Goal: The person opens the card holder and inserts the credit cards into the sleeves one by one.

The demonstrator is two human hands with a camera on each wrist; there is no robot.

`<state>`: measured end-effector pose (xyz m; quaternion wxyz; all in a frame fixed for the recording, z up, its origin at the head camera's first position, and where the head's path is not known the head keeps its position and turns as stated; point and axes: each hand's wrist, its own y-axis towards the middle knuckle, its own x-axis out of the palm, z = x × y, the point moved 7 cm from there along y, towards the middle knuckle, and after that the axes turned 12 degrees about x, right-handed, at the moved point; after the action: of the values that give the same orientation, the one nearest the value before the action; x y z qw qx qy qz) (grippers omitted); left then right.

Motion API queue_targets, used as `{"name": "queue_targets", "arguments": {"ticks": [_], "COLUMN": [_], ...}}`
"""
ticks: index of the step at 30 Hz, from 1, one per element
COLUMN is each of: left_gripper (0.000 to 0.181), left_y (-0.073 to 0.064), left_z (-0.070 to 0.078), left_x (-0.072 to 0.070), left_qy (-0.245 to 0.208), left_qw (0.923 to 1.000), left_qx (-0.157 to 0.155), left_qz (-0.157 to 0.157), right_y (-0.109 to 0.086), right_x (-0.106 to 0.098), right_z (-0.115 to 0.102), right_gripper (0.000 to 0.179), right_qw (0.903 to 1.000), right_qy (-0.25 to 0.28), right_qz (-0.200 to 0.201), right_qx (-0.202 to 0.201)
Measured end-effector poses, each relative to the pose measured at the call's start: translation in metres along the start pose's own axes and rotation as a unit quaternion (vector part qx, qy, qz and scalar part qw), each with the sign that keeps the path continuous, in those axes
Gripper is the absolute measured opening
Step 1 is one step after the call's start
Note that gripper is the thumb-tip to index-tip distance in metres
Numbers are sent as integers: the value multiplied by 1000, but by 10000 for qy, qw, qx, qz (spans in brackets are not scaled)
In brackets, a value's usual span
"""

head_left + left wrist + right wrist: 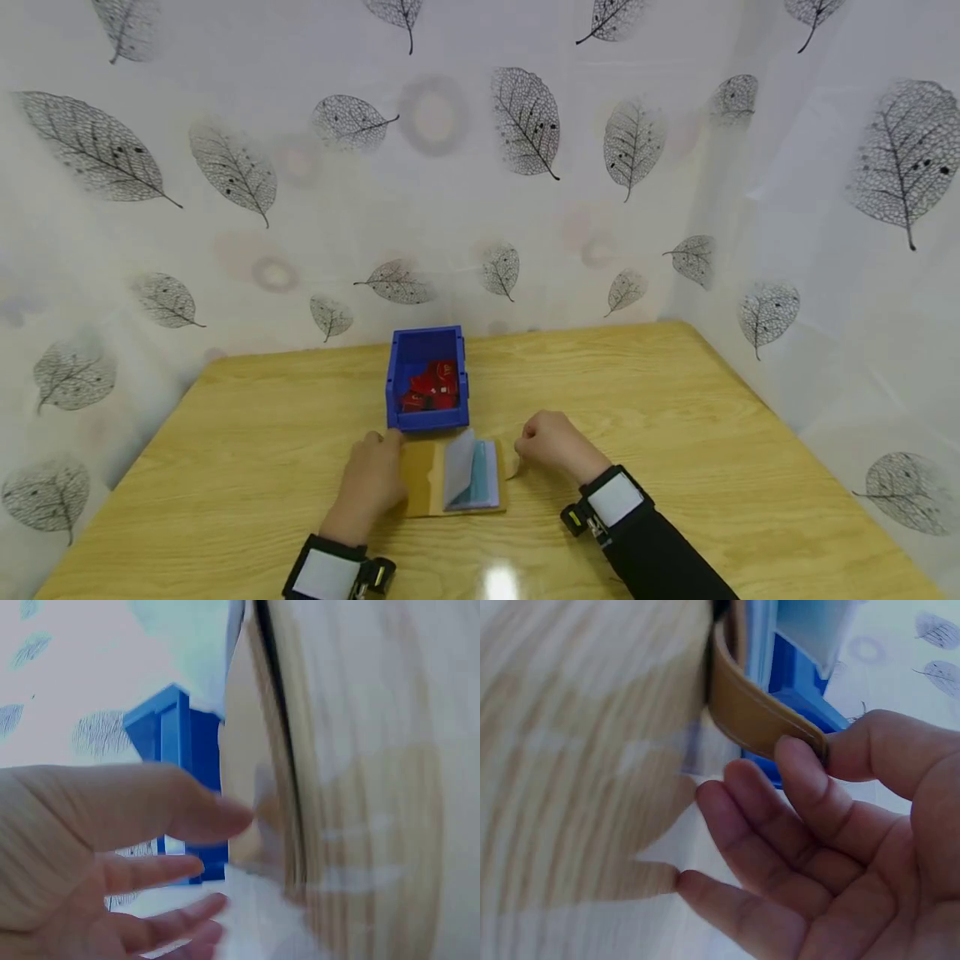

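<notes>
One tan card holder [452,483] spread on the wood table [637,392]; right hand [551,446] pinches its strap [769,716], left hand [367,479] loose-fingered at left edge; blue bin [429,421] just behind.

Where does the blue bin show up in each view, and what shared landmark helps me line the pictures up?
Head: the bin stands just left of centre, beyond the open booklet.
Left wrist: the bin is left of centre, partly hidden behind the left hand.
Right wrist: the bin is upper right of centre, partly hidden behind the strap.
Shared landmark: the tan booklet, its cover or strap visible throughout.
</notes>
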<state>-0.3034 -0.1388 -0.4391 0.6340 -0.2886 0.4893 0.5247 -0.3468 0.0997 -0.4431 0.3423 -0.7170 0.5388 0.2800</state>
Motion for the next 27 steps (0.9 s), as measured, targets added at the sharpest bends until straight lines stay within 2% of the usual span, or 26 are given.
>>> {"name": "queue_targets", "arguments": {"ticks": [2,4,6,8,10,12,17,20,24,27], "left_gripper": [32,22,25,48,68,80,88,88,88,77], "left_y": [4,9,14,20,23,24,21,21,21,18], "left_z": [10,20,29,37,46,55,76,81,74,60], "left_x": [2,5,8,11,15,23,40,43,35,25], "left_qy": [-255,-635,-966,-1029,-780,-473,237,265,-462,-1370], "left_qw": [9990,9959,9925,9925,9959,9983,9985,9979,9966,9874], "left_qx": [355,609,628,444,172,-109,-496,-581,-630,-678], "left_qz": [-29,-223,-407,-479,-416,-329,-62,-45,-274,-417], "right_y": [1,3,5,6,6,4,-5,-9,-11,-11], "right_x": [-1,-2,0,2,3,5,14,16,14,12], "right_z": [0,1,1,0,-3,-5,-6,-6,-8,-9], "right_gripper": [41,42,43,44,45,43,42,43,42,42], "right_qw": [9999,9996,9994,9989,9978,9969,9964,9973,9981,9983], "right_qy": [-1,-31,-133,-267,-442,-547,-710,-625,-501,-459], "right_qz": [116,205,249,314,441,489,321,228,115,83], "right_qx": [94,166,223,236,233,285,333,312,330,336]}}
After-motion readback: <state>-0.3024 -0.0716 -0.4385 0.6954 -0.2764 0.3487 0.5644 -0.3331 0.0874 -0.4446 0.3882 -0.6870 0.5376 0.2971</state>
